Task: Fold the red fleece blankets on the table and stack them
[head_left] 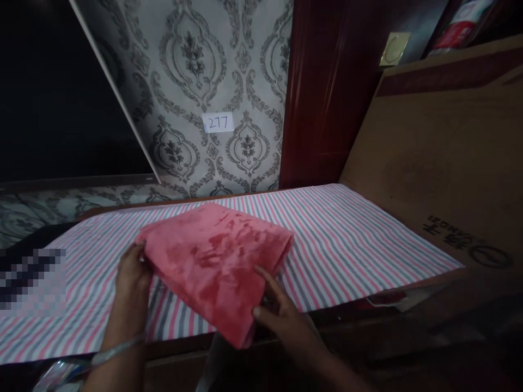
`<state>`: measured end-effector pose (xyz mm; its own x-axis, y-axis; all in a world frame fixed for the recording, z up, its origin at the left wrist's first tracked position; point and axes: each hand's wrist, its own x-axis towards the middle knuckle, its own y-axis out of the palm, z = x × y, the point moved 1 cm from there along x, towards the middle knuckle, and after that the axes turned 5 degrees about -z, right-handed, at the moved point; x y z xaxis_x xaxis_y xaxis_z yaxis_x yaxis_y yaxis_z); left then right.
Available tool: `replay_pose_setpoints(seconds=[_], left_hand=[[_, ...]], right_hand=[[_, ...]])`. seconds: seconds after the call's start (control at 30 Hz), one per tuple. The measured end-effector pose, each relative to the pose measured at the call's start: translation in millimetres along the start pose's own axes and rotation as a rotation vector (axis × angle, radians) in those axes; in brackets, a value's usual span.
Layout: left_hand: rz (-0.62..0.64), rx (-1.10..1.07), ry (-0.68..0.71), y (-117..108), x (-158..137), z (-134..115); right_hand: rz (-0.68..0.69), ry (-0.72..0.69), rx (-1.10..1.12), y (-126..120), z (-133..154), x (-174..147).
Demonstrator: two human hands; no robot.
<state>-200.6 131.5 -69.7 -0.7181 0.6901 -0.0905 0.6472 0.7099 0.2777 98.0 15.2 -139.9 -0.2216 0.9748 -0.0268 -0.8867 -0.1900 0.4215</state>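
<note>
A folded piece of pink-red plush cloth (pixel 208 256), with darker brushed patches on its top, lies on a striped sheet (pixel 339 234). Its near corner reaches past the front edge of the surface. My left hand (pixel 134 267) is closed on the cloth's left corner, with some of its fingers hidden. On the cloth's right edge rests my right hand (pixel 281 310), index finger and thumb spread apart and touching the top; the other fingers are partly hidden.
A large cardboard box (pixel 433 158) leans at the right. A dark screen (pixel 69 98) stands at the back left, before patterned wallpaper (pixel 192 54) bearing a paper label "277" (pixel 218 122). Clear plastic packaging (pixel 59 374) lies below the front edge at left.
</note>
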Motion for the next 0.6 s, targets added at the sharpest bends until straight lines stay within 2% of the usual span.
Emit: replay_pose_setpoints(seconds=[0.07,0.1,0.2,0.27,0.33,0.4,0.5,0.57,0.6], left_hand=[[0.012,-0.114,-0.234,-20.5,-17.6,15.7],[0.06,-0.15,-0.316,-32.2,-27.7,24.7],[0.134,-0.166,-0.448,-66.1,-56.4,50.0],[0.196,-0.129,-0.526,-77.6,-73.8,62.0],[0.278,-0.091,-0.584,-75.1,-91.2,68.5],[0.317,-0.076,-0.587,-61.1,-107.8,70.2],[0.264,-0.082,-0.543,-33.1,-127.0,69.7],[0.2,-0.087,-0.516,-19.4,-133.3,70.1],[0.168,-0.084,-0.502,-15.4,-134.3,70.2]], right_hand=[[0.073,0.043,0.052,5.4,-8.4,-2.3],[0.092,0.052,0.063,4.3,-9.1,-2.2],[0.144,0.087,0.062,-5.8,-3.3,-0.6],[0.176,0.099,0.055,-11.1,0.6,-0.3],[0.184,0.085,0.04,-12.4,1.5,-1.0],[0.185,0.079,0.012,-12.2,1.3,-1.9],[0.251,0.13,-0.067,-20.1,7.3,-0.3],[0.299,0.157,-0.156,-36.6,18.2,6.5],[0.274,0.146,-0.2,-48.3,25.4,12.6]])
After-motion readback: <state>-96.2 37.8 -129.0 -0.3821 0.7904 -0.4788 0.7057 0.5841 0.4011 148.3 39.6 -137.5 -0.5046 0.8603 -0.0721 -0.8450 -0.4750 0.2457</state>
